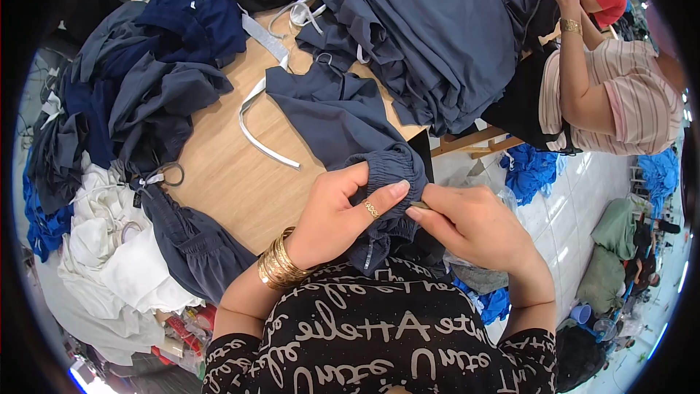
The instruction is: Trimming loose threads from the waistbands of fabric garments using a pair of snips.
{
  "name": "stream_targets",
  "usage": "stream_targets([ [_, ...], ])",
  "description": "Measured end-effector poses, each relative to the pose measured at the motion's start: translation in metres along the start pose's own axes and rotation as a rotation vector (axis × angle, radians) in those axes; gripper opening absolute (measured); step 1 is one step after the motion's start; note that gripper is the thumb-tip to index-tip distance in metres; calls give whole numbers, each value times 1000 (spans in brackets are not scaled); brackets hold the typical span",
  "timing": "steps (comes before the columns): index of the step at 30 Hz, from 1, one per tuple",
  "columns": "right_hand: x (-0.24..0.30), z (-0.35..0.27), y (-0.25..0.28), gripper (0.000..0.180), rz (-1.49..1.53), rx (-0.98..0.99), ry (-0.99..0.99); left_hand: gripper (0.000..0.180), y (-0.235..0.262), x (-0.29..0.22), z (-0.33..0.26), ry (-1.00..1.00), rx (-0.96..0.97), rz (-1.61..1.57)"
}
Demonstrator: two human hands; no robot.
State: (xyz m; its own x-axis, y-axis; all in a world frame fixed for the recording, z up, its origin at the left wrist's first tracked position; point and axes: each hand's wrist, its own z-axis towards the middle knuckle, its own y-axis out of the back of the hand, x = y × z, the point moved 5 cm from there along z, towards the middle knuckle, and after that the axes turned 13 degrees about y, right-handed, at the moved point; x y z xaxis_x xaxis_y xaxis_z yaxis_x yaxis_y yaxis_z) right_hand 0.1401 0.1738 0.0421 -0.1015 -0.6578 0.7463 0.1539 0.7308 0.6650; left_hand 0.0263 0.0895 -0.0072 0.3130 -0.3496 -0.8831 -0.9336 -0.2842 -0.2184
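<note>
A slate-blue garment (332,106) stretches from the table to my hands, its gathered elastic band (397,168) bunched in front of me. My left hand (332,208) is closed on that band, with the thumb laid across the gathers. At the band's right edge, my right hand (477,226) is closed in a pinch between thumb and forefinger. A small bit of something shows at those fingertips, too small to name. Part of the garment hangs below my hands, against my black printed top.
A white strap (255,128) lies on the wooden table (219,153). A tall slate-blue cloth pile (437,29) stands at the back, with dark garments (157,73) to the left and white cloth (109,233) beside the table. At right, a co-worker in a striped shirt (620,95) handles dark fabric.
</note>
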Motion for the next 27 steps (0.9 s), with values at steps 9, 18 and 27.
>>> stream_targets([
  [9, -3, -1, 1, 26, 86, 9, -62, 20, -1, 0, 0, 8, 6, -28],
  [18, 6, -3, 4, 26, -65, 45, -35, 22, -3, -1, 2, -14, 2, 25],
  [27, 10, -1, 3, 27, -110, 79, -65, 24, -3, 0, 2, -31, -19, 85],
])
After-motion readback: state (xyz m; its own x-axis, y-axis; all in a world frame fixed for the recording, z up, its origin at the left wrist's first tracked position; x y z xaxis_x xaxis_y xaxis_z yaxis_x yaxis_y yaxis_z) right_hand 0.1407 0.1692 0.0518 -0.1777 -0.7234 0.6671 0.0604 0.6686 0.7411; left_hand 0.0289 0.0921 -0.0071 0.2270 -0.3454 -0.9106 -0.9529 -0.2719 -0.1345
